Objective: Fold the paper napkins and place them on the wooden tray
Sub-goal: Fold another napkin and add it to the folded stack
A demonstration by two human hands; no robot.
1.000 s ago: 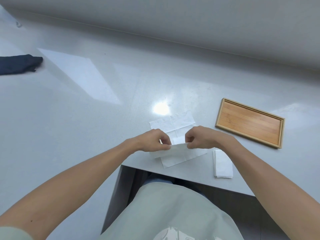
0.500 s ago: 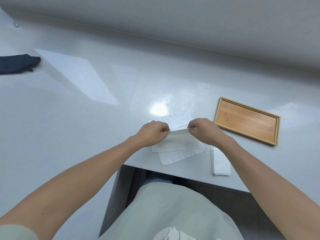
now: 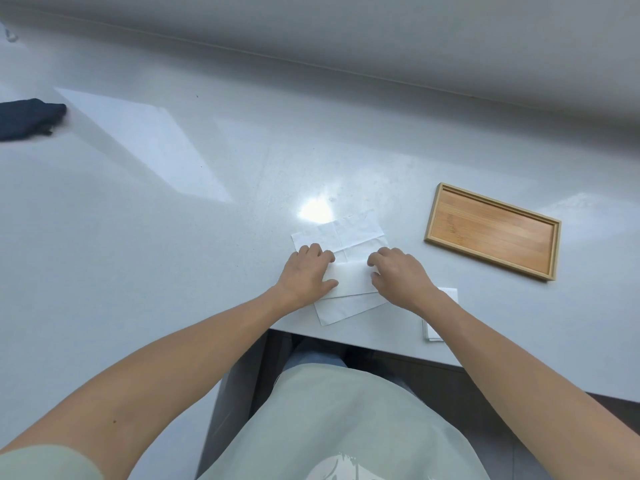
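A white paper napkin, folded over once, lies on the table between my hands. My left hand presses flat on its left end and my right hand presses on its right end, fingers down on the paper. Under it lie unfolded white napkins, one sticking out at the near side. A wooden tray with nothing in it sits to the right, apart from my hands. A small stack of folded napkins lies near the table edge, partly hidden by my right forearm.
A dark blue cloth lies at the far left of the glossy white table. The table's near edge runs just below the napkins, above my lap. A bright light glare sits just beyond the napkins.
My hands carried the napkin's near edge up and over to the far side, then came down flat. The raised fold now lies pressed on the table.
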